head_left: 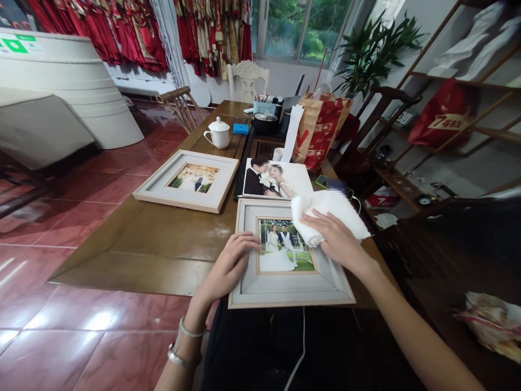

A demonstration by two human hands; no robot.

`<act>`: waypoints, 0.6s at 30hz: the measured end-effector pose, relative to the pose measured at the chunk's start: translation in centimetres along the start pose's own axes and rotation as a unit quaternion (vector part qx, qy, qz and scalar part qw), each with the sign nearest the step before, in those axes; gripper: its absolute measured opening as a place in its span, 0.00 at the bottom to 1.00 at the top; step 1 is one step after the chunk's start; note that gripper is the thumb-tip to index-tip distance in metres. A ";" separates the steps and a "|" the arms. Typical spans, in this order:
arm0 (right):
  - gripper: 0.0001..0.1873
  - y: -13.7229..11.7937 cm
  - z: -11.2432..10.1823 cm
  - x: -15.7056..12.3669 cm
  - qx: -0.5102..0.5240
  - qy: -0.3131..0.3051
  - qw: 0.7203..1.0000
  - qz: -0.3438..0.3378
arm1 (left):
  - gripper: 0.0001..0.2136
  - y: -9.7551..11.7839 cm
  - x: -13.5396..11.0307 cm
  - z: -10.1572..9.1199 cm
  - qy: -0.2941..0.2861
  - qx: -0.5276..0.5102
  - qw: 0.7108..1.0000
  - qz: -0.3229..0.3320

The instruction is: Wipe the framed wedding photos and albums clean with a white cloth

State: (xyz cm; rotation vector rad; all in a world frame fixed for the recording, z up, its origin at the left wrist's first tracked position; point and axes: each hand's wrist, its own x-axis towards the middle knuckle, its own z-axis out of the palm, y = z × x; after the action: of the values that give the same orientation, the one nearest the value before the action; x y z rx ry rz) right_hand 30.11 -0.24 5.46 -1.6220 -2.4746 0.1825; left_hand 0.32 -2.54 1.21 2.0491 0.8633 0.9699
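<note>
A light wooden picture frame (pixel 285 288) with a photo of a couple outdoors lies at the table's near edge. My left hand (pixel 234 258) rests on the frame's left side, its fingers stretched toward the photo. Under my right hand (pixel 334 239) is a folded white cloth (pixel 336 209), which the fingers press onto the frame's upper right part. The cloth covers that corner. Behind the frame lies a photo panel (pixel 299 176) of a couple. A second picture frame (pixel 148 187) lies flat to the left.
On the wooden table (pixel 163 250) stand a white lidded cup (pixel 218 134), a blue box (pixel 241 128) and a red and brown paper bag (pixel 321 130). A phone (pixel 331 184) with a cable lies right of the panel. Shelves (pixel 443 130) rise at right.
</note>
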 end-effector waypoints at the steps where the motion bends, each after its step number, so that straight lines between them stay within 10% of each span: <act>1: 0.44 -0.9 0.0 -0.3 0.006 -0.014 1.000 -0.010 | 0.15 0.0 0.0 0.0 0.002 -0.002 1.000 -0.004; 7: 0.51 -5.5 -2.6 -4.4 0.136 -0.193 0.957 -0.170 | 0.25 -0.3 -0.4 0.3 0.010 -0.005 1.000 -0.016; 12: 0.44 -4.1 -5.2 -5.5 0.191 -0.272 0.927 -0.173 | 0.25 -0.2 -0.4 0.3 0.008 -0.006 1.000 -0.019; 18: 0.43 0.8 -2.2 -1.4 0.082 -0.061 0.994 -0.031 | 0.25 0.0 -0.4 0.2 0.010 -0.026 0.999 -0.035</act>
State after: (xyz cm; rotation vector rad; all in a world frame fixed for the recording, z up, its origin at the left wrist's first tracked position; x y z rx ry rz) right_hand 31.84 -1.18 7.34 -1.5080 -2.5183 0.4766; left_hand 0.25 -2.92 0.97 1.9559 0.9050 0.9658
